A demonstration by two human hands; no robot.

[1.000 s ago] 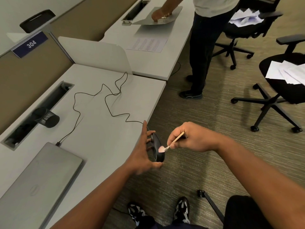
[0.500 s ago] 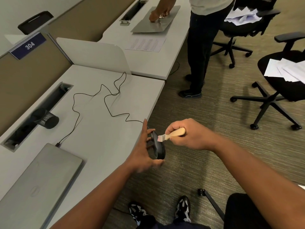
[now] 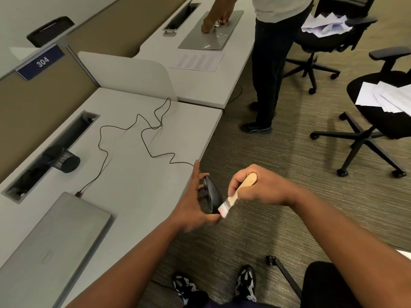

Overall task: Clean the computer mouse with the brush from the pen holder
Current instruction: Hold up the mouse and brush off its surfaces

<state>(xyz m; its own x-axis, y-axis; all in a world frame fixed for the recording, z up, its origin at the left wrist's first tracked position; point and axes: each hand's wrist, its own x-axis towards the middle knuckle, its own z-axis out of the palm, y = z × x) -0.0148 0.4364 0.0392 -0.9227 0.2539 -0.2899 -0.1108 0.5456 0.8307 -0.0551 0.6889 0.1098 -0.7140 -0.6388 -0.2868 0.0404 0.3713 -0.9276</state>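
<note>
My left hand [image 3: 193, 205] holds a black wired computer mouse [image 3: 213, 194] on its side, just off the desk's front edge, thumb under it and fingers behind it. My right hand [image 3: 255, 187] grips the wooden handle of a small flat brush [image 3: 233, 197]. Its pale pink bristles touch the mouse's lower end near my left thumb. The mouse cable [image 3: 138, 134] snakes back over the desk to a closed grey laptop [image 3: 51, 247]. A black mesh pen holder [image 3: 63, 160] lies tipped beside the cable slot.
A grey desk [image 3: 133, 192] fills the left side, with a cable slot [image 3: 55, 150] along its back. A person [image 3: 273, 63] stands at the neighbouring desk, hand on a grey mat. Two office chairs [image 3: 378, 121] with papers stand on the carpet to the right.
My right hand swept the brush up the mouse's face and then down to its lower end. My left hand kept holding the mouse in about the same place.
</note>
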